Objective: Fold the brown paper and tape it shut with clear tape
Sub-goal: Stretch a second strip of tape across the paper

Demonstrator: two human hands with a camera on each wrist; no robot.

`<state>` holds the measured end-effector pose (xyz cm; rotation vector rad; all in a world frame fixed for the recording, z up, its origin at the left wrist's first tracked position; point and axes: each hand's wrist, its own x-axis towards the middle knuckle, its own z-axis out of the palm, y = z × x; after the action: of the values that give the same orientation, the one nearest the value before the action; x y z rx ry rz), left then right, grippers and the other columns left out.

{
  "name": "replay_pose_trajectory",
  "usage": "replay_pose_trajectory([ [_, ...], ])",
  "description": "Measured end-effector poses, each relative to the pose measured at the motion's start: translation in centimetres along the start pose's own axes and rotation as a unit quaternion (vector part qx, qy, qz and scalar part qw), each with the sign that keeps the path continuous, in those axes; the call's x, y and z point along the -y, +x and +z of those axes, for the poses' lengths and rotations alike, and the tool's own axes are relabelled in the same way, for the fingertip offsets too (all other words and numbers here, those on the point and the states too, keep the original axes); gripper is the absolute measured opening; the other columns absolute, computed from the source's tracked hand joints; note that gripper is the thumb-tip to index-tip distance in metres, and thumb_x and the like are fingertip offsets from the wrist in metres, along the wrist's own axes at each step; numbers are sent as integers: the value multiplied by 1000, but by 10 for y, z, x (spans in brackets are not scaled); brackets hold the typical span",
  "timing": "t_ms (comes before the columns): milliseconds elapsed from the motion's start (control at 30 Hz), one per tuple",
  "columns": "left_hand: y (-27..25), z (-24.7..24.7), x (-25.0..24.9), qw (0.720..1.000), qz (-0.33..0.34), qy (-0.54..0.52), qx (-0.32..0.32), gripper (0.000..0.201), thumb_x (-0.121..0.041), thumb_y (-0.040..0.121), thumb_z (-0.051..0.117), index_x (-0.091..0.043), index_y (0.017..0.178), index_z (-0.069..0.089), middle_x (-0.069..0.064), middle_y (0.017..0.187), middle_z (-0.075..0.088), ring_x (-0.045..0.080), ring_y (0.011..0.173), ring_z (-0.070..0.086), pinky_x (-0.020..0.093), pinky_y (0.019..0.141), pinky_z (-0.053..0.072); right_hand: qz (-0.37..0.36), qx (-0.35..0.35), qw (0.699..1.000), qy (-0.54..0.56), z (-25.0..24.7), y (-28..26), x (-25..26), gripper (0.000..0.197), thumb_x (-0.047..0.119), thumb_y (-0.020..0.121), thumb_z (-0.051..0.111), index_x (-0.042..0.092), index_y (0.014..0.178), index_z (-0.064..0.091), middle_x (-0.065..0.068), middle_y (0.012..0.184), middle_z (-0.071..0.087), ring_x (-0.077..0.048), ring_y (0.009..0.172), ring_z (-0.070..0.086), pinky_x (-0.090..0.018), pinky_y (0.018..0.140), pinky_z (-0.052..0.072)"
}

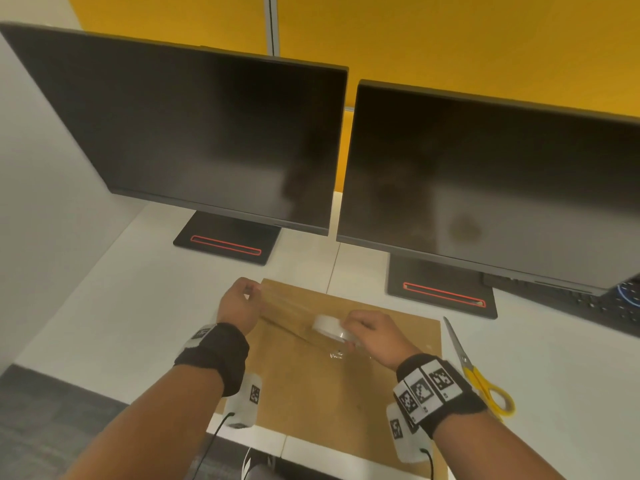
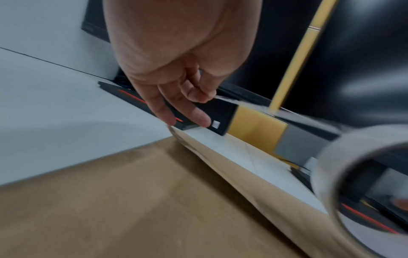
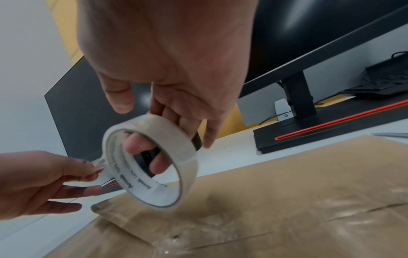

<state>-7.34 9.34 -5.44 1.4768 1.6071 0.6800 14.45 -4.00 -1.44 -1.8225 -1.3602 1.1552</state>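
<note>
Brown paper [image 1: 332,386] is laid flat on the white bench [image 1: 114,306], in front of two dark monitors, with a fold line running across it and patches of clear tape seen on its surface in the right wrist view. A roll of clear tape [image 1: 332,329] is held above the paper by the right hand [image 1: 372,336]; two fingers [image 3: 141,144] are passed through the core and the thumb is kept near the outer rim, so this hand is clamped on the roll. A strip of clear tape [image 1: 287,308] is drawn out from the roll to the left and its free end is pinched by the left hand [image 1: 239,301] between thumb and fingertips, near the paper's far left corner. The strip is stretched between the two hands just above the paper. Yellow-handled scissors [image 1: 479,372] are lying on the bench just beside the paper's right edge.
</note>
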Motion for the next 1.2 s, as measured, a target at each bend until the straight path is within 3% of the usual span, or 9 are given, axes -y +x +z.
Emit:
replay_pose_trajectory([
  [67,4,-4,2,1000,9,15,5,6,-18,94,50,-17,91,55,3,99,60,33,93,66,48,91,52,-9,5,1000,-8,0,-1,-1,36,31,95,50,6,70,59,2,61,57,-4,54,49,-17,60,41],
  [267,4,-2,7,999,9,48,-6,3,-16,93,52,-17,93,55,3,101,62,26,92,61,38,89,50,-17,-23,994,-107,7,4,-5,37,35,95,49,21,61,47,7,60,48,-7,54,44,-21,53,36],
  [333,5,-2,9,998,8,63,-12,5,-12,91,56,-13,96,57,3,100,60,23,92,56,32,86,46,-7,-21,984,-174,7,5,-9,34,35,94,48,20,64,52,2,66,54,-14,61,51,-26,56,38],
  [467,7,0,10,998,15,64,-10,9,-11,91,56,-11,99,58,3,98,60,24,91,56,33,84,47,27,-23,967,-254,5,3,-9,31,40,93,46,19,72,55,0,74,56,-17,69,53,-20,50,31],
  [567,9,0,12,998,-2,59,-19,6,-11,92,55,-12,97,57,3,99,59,24,92,56,36,88,48,21,-58,974,-220,3,2,-3,38,49,90,50,21,65,51,2,66,54,-12,59,48,-22,50,32],
  [733,15,-10,29,999,-33,30,-26,6,-15,95,50,-13,95,57,4,98,58,35,95,65,47,94,51,12,-22,999,-40,-7,-4,-8,33,31,94,52,22,62,51,5,62,52,-12,60,51,-24,61,42],
  [933,6,-3,32,999,-29,33,-8,7,-12,94,50,-12,92,57,5,97,59,35,87,67,46,89,53,0,-45,993,-111,-4,-3,-21,34,33,88,57,15,60,50,-1,60,51,-14,57,44,-30,59,38],
  [1033,6,0,34,999,-25,45,-5,10,-13,93,49,-16,89,57,6,96,63,34,90,66,47,89,53,7,-51,984,-173,-3,-4,-18,37,35,87,57,20,55,42,5,56,44,-13,55,41,-29,54,34],
  [1200,5,3,36,995,-13,99,0,13,-17,95,45,-15,94,58,6,101,66,29,90,64,40,85,53,48,-15,966,-254,3,-4,-5,32,34,87,49,22,58,43,4,62,47,-16,63,48,-25,51,33],
])
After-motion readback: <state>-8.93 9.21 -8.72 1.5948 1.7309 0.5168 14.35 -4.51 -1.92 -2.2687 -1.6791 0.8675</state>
